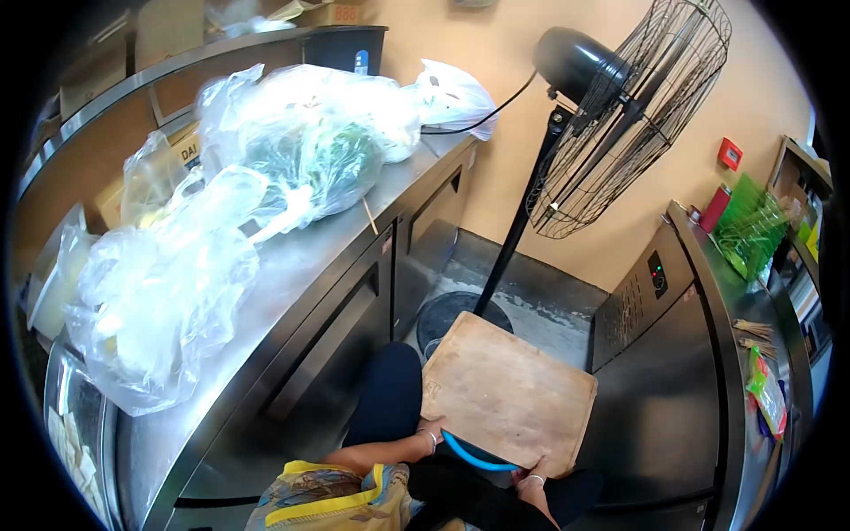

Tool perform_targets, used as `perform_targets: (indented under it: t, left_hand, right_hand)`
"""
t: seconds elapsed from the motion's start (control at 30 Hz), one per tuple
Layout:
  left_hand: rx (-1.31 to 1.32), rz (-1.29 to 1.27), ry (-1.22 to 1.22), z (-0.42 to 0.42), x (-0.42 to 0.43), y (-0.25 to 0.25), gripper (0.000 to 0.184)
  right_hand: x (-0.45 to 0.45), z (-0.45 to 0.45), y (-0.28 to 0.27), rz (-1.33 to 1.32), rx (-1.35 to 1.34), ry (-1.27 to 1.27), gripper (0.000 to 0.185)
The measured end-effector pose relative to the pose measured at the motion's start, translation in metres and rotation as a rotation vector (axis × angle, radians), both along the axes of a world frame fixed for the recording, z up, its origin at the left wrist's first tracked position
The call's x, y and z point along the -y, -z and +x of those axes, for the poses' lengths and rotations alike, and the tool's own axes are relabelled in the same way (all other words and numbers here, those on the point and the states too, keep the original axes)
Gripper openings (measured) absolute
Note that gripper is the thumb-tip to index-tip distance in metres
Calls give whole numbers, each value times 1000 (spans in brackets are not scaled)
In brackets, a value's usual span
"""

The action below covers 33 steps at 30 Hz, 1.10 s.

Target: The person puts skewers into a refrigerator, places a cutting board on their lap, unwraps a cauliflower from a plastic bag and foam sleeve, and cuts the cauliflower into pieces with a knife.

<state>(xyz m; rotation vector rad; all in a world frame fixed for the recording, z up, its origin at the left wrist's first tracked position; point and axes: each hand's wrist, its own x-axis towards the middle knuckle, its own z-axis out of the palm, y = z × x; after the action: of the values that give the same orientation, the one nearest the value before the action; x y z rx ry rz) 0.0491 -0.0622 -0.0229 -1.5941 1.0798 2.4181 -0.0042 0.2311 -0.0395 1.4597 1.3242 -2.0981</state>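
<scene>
A worn wooden cutting board (513,380) lies across the space in front of my knees, tilted a little. My left hand (431,431) grips its near left corner, fingers partly hidden beneath. At the near right edge, my right hand (531,475) is closed on the board, with the thumb on top and the other fingers mostly out of sight. A curved blue edge (478,457) shows just under the board between my hands; what it belongs to is hidden.
A tall black fan (611,106) stands behind the board on a round base (491,310). On the left steel counter (266,336) lie clear plastic bags (168,301), some with greens. Skewers (754,329) and a green bag (751,226) rest on the right counter. Steel cabinets flank both sides.
</scene>
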Motion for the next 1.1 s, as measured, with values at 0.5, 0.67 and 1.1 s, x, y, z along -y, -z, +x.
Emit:
perform_targets:
  t: [0.5, 0.67, 1.1]
  left_hand:
    - [-684, -971, 1390, 18, 42, -161, 29]
    - [-814, -1534, 1319, 8, 70, -314, 31]
    - [-378, -2371, 159, -143, 230, -511, 38]
  right_hand:
    - [27, 29, 19, -314, 17, -175, 51]
    - [23, 25, 24, -308, 60, -169, 56]
    - [28, 30, 15, -330, -13, -263, 52]
